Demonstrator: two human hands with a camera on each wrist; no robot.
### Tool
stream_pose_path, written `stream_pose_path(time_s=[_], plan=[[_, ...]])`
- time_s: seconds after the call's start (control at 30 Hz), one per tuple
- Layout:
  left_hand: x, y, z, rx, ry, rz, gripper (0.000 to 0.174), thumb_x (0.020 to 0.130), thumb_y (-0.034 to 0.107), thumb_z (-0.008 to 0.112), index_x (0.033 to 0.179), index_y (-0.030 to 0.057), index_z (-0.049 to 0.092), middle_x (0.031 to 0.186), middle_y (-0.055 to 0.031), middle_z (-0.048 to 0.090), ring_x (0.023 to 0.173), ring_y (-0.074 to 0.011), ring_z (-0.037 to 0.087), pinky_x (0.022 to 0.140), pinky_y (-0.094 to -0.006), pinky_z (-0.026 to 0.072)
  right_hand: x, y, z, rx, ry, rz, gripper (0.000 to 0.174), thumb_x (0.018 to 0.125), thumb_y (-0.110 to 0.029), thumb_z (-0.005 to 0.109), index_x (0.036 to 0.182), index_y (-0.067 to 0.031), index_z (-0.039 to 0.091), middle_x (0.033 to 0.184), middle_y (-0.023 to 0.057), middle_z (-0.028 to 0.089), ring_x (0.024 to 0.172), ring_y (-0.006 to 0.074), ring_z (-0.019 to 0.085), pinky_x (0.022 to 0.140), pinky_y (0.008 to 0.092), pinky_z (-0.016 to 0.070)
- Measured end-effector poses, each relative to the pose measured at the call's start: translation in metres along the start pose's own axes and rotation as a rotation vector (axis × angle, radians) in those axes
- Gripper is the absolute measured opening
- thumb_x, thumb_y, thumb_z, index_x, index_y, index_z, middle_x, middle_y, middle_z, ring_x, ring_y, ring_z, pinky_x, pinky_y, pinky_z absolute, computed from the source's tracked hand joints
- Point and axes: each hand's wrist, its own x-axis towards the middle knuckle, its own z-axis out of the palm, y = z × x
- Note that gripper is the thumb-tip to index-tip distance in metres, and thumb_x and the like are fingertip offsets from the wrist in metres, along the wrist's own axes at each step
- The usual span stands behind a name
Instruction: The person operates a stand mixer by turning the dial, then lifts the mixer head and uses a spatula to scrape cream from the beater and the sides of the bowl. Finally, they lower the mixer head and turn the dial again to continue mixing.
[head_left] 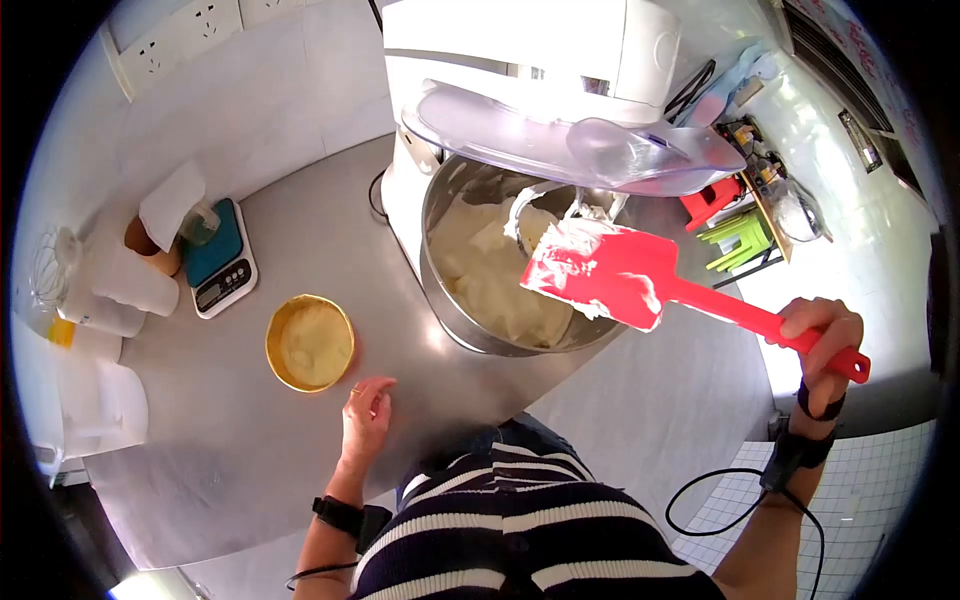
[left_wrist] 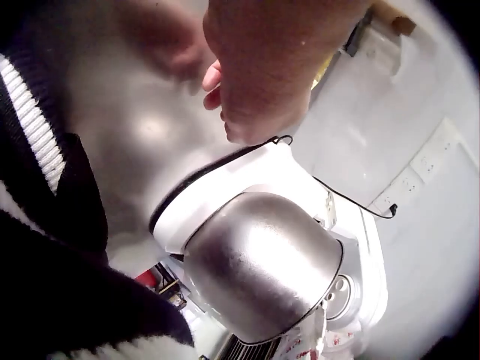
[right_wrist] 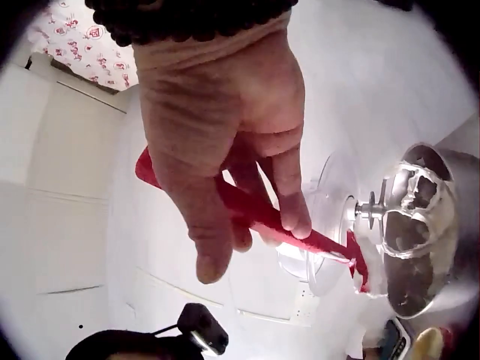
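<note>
My right hand (head_left: 830,332) grips the handle of a red spatula (head_left: 640,268), its broad blade smeared with white cream. In the head view the blade overlaps the right edge of a steel mixer bowl (head_left: 440,305) holding pale, creamy mixture. Above the bowl, a cream-coated beater (right_wrist: 411,240) hangs from the raised head of a white stand mixer (head_left: 550,22). My left hand (head_left: 367,415) holds nothing, its fingers loosely bent over the counter. Nearest to it is a round gold tin (head_left: 271,352) with a pale yellow filling.
A clear plastic guard (head_left: 480,130) juts out over the bowl. At the left stand a kitchen scale (head_left: 232,285) and white plastic jugs (head_left: 120,405) along the metal counter (head_left: 200,430). Green and red items (head_left: 742,240) lie behind the mixer. A cable (head_left: 690,500) loops from my right wrist.
</note>
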Motion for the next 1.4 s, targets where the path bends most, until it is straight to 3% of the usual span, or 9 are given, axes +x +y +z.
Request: stream_pose_path(time_s=[0.1, 0.2, 0.43, 0.53, 0.93, 1.13, 1.23, 1.33, 1.4], plan=[[0.0, 0.001, -0.002, 0.017, 0.0, 0.015, 0.022, 0.077, -0.001, 0.051, 0.096, 0.0053, 0.062, 0.094, -0.0089, 0.059, 0.065, -0.0153, 0.054, 0.059, -0.0253, 0.0462, 0.006, -0.003, 0.01, -0.018, 0.001, -0.003, 0.016, 0.074, -0.017, 0.066, 0.072, -0.0042, 0.058, 0.079, 0.0178, 0.064, 0.063, 0.0274, 0.061, 0.057, 0.0341, 0.051], [-0.004, -0.002, -0.004, 0.019, 0.014, 0.01, 0.022, 0.077, -0.001, 0.052, 0.096, 0.005, 0.062, 0.093, -0.0098, 0.059, 0.064, -0.0158, 0.054, 0.058, -0.0258, 0.0462, 0.025, -0.003, 0.025, -0.118, -0.209, -0.076, 0.015, 0.073, -0.017, 0.066, 0.073, -0.0037, 0.059, 0.081, 0.0169, 0.065, 0.065, 0.0272, 0.062, 0.058, 0.0345, 0.0514], [-0.013, -0.003, -0.003, 0.047, 0.044, 0.008, 0.022, 0.076, -0.001, 0.052, 0.095, 0.004, 0.062, 0.092, -0.0109, 0.059, 0.062, -0.0163, 0.054, 0.058, -0.026, 0.0457, 0.093, 0.041, 0.069, -0.254, -0.594, -0.366, 0.012, 0.065, 0.003, 0.059, 0.075, -0.0028, 0.059, 0.102, 0.0097, 0.063, 0.084, 0.0288, 0.061, 0.065, 0.0314, 0.0523], [-0.015, 0.0, -0.003, 0.059, 0.054, -0.009, 0.022, 0.077, -0.001, 0.052, 0.095, 0.004, 0.062, 0.092, -0.0106, 0.059, 0.062, -0.0164, 0.054, 0.058, -0.0259, 0.0456, 0.104, 0.06, 0.063, -0.323, -0.559, -0.335, 0.011, 0.066, 0.003, 0.06, 0.075, -0.0014, 0.055, 0.098, 0.0117, 0.063, 0.087, 0.0295, 0.06, 0.072, 0.0327, 0.0514], [-0.015, 0.008, -0.005, 0.078, 0.083, -0.028, 0.021, 0.077, -0.002, 0.051, 0.095, 0.0044, 0.061, 0.089, -0.0097, 0.058, 0.063, -0.0172, 0.053, 0.058, -0.0266, 0.0457, 0.056, 0.028, 0.014, -0.27, -0.38, -0.084, 0.013, 0.061, 0.003, 0.059, 0.072, -0.003, 0.056, 0.088, 0.0137, 0.064, 0.072, 0.0273, 0.063, 0.062, 0.0338, 0.05], [-0.013, -0.003, 0.001, 0.084, 0.034, -0.007, 0.023, 0.076, 0.0, 0.052, 0.097, 0.0056, 0.061, 0.089, -0.009, 0.058, 0.064, -0.0168, 0.053, 0.059, -0.027, 0.0455, 0.013, 0.008, -0.009, -0.393, -0.212, -0.037, 0.013, 0.059, 0.0, 0.061, 0.063, -0.0067, 0.051, 0.068, 0.011, 0.063, 0.056, 0.0244, 0.061, 0.053, 0.0323, 0.0511], [-0.014, -0.006, 0.007, 0.09, 0.02, 0.023, 0.022, 0.075, -0.001, 0.053, 0.095, 0.0055, 0.061, 0.089, -0.0093, 0.058, 0.062, -0.0186, 0.053, 0.058, -0.0278, 0.0459, 0.015, -0.002, 0.014, -0.122, -0.142, -0.014, 0.01, 0.062, -0.001, 0.061, 0.066, -0.0072, 0.054, 0.074, 0.0126, 0.064, 0.054, 0.0216, 0.06, 0.051, 0.0301, 0.0501], [-0.009, 0.0, 0.01, 0.091, 0.005, 0.036, 0.023, 0.075, -0.002, 0.052, 0.095, 0.0055, 0.061, 0.09, -0.0094, 0.058, 0.062, -0.019, 0.053, 0.058, -0.0279, 0.0461, 0.034, 0.01, 0.023, -0.264, -0.333, -0.149, 0.009, 0.065, 0.0, 0.061, 0.071, -0.0063, 0.057, 0.086, 0.0148, 0.064, 0.055, 0.0212, 0.06, 0.049, 0.0278, 0.0488], [-0.009, 0.005, 0.009, 0.113, 0.002, 0.046, 0.023, 0.075, -0.002, 0.052, 0.095, 0.0052, 0.061, 0.091, -0.0097, 0.058, 0.063, -0.0192, 0.053, 0.059, -0.028, 0.0463, 0.049, 0.028, 0.033, -0.141, -0.455, -0.068, 0.008, 0.067, -0.001, 0.06, 0.073, -0.0047, 0.058, 0.094, 0.0149, 0.062, 0.063, 0.0235, 0.062, 0.054, 0.0295, 0.0495]])
